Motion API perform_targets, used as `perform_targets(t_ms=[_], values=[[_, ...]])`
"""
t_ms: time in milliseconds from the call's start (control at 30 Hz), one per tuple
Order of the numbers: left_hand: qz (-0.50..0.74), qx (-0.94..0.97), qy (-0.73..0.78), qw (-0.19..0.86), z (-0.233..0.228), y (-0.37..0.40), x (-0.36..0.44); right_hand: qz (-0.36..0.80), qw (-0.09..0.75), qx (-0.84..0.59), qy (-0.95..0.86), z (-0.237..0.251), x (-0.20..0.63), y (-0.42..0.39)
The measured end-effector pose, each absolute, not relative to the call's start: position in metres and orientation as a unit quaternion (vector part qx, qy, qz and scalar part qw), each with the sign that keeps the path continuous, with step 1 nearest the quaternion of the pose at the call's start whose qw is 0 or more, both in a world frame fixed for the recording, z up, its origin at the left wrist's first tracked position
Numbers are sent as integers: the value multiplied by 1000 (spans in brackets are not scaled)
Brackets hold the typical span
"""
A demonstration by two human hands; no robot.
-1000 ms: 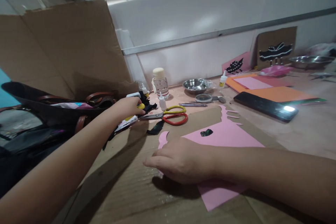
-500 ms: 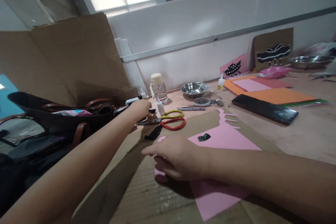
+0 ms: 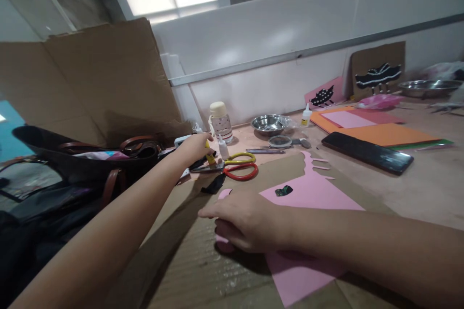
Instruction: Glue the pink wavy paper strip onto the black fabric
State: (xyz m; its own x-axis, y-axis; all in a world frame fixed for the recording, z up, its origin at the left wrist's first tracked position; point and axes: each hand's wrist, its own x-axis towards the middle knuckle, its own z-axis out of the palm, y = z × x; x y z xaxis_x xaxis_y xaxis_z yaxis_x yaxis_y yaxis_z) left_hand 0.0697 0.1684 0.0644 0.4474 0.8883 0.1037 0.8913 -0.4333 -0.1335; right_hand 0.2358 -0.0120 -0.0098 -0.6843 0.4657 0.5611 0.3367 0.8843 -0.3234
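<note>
A yellow thing (image 3: 210, 153) beside the scissors (image 3: 235, 166) is gripped by the left hand (image 3: 195, 147). The pink paper (image 3: 308, 193) is pressed by the right hand (image 3: 246, 219), fingers flat and open.

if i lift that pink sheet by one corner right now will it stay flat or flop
Probably flop: the pink sheet looks thin and lies flat on the cardboard. It seems light, so it may slide once the right hand pressing it lifts. Its narrow cut strips could bend or tear.
</note>
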Motion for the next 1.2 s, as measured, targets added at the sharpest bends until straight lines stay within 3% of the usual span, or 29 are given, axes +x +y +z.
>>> perform_targets(t_ms=[200,400,633,800,900,1000,1067,1200], values=[[-86,-854,-504,93,56,165,69,251,466,-293,-796,0,233,-10],[-147,-850,-496,103,52,154,63,331,499,-348,-721,-6,236,8],[-259,-844,-448,143,58,115,42,343,516,-345,-705,7,244,10],[-207,-921,-319,82,33,74,30,347,521,-330,-706,25,245,3],[-182,-944,-272,36,12,67,29,287,442,-339,-779,46,254,-4],[-171,-949,-266,5,1,68,29,225,161,-338,-899,64,264,-14],[-158,-948,-277,-10,-2,68,28,195,42,-347,-916,66,265,-21],[-126,-946,-296,-34,-2,63,25,145,-11,-353,-924,47,255,-29]])
